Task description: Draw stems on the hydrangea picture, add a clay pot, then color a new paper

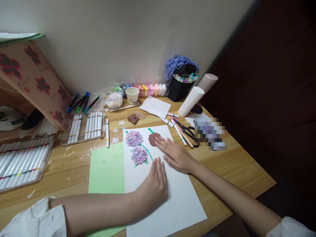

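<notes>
A white sheet of paper lies on the wooden table, with two fluffy pink and purple flowers and green drawn stems on it. Near its top right sits a flat brown disc of what looks like clay. The fingertips of my right hand rest on the disc's right edge, fingers stretched out. My left hand is lower on the sheet, on its side, fingers straight and close together, with no object visible in it. Its palm side is partly hidden. A green sheet lies under the left forearm.
Marker cases stand at the left. Behind the paper are a brown clay lump, a paper cup, a clear bowl and a black pen holder. Scissors and loose markers lie right of the paper, near white rolls.
</notes>
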{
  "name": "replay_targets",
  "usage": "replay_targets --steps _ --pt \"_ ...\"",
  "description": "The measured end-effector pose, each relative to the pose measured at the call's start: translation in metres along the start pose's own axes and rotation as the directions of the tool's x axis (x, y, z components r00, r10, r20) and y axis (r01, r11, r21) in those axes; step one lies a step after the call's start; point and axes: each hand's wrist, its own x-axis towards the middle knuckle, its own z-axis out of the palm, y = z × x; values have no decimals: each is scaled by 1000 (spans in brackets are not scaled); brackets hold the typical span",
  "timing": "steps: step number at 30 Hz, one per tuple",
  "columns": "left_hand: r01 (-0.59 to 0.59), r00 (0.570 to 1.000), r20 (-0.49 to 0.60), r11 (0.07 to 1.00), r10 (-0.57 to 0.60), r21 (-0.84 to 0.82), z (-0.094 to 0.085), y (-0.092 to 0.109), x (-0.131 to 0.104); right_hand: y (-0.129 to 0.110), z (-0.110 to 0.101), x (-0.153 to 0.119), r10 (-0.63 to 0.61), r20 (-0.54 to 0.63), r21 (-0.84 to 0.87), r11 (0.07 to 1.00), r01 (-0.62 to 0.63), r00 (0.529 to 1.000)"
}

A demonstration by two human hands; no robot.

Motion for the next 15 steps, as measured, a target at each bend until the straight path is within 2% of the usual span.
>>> replay_targets --steps 4,7,11,13,15 --pt "-20 1000 7 1000 20 6 -2 0 -1 1 3 -8 28 -132 -9 1000 -30 991" --pt "-24 1000 8 1000 24 6 -2 0 -2 1 3 -10 38 -146 -14 999 -41 988" --pt "-34 999 -10 999 34 -22 -2 -6 1 1 2 -8 118 -185 -49 990 -129 976" --pt "-39 999 8 995 40 -92 -2 -14 6 2 2 -8 155 -203 -51 984 -169 967" --pt "36 997 71 979 -23 -198 -1 -23 13 3 3 -8 176 -214 -43 981 -190 961"
